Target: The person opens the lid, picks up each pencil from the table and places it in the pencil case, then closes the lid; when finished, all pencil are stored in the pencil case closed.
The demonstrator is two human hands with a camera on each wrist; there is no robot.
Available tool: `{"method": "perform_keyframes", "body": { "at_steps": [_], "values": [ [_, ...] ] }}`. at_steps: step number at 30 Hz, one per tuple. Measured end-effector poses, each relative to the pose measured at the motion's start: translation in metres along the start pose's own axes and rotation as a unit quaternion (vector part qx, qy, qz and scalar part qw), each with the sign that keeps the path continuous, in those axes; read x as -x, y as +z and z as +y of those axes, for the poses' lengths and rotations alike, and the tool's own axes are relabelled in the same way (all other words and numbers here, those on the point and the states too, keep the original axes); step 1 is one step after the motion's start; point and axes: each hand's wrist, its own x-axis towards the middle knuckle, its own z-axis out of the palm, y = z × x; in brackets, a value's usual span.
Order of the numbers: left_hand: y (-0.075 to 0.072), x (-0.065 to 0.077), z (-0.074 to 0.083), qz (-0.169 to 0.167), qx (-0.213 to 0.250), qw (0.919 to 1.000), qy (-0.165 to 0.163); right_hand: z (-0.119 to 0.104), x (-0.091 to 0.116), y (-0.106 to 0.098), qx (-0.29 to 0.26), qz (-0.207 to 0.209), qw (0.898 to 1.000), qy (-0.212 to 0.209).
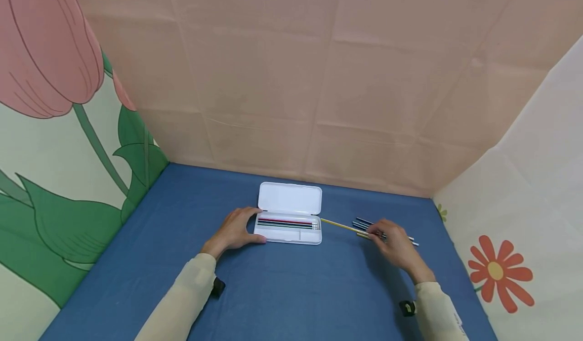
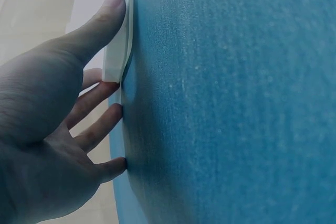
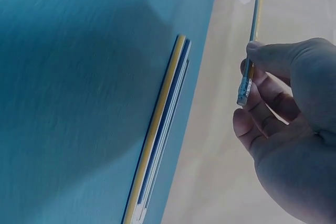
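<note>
open white case [image 1: 277,235], pencils [image 1: 284,223] inside, left grip [image 1: 234,229] holding case end, right grip [image 1: 393,244] pinching yellow pencil [image 1: 339,224]

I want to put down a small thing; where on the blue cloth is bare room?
The cloth is bare before the white case, between the sleeves, and left of the left hand. Right of the case is crowded: the right hand holds a yellow pencil near other pencils.

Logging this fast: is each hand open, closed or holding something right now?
Left hand: holding the left end of the white case.
Right hand: holding a yellow pencil, pinched near one end.
</note>
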Motion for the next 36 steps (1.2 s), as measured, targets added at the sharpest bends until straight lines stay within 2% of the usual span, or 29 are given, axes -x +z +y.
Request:
{"method": "perform_keyframes", "body": {
  "at_steps": [8, 16, 23, 29, 36],
  "values": [
    [0.001, 0.0, -0.001, -0.001, -0.003, 1.0, -0.004, -0.014, -0.018, 0.016, -0.01, -0.004, 1.0, -0.015],
    [0.002, 0.0, 0.0, -0.001, -0.002, 1.0, -0.006, -0.023, -0.034, 0.03, -0.014, 0.004, 0.998, -0.055],
    [0.0, 0.001, 0.002, 0.0, 0.001, 1.0, -0.007, -0.034, -0.046, 0.043, -0.021, -0.029, 0.999, -0.035],
    [0.0, 0.001, 0.003, 0.0, 0.0, 1.0, -0.007, -0.045, -0.057, 0.058, -0.028, -0.035, 0.998, -0.051],
    [0.0, 0.001, 0.003, 0.0, -0.002, 0.9999, -0.011, -0.061, -0.07, 0.071, -0.032, -0.053, 0.997, -0.044]
  ]
}}
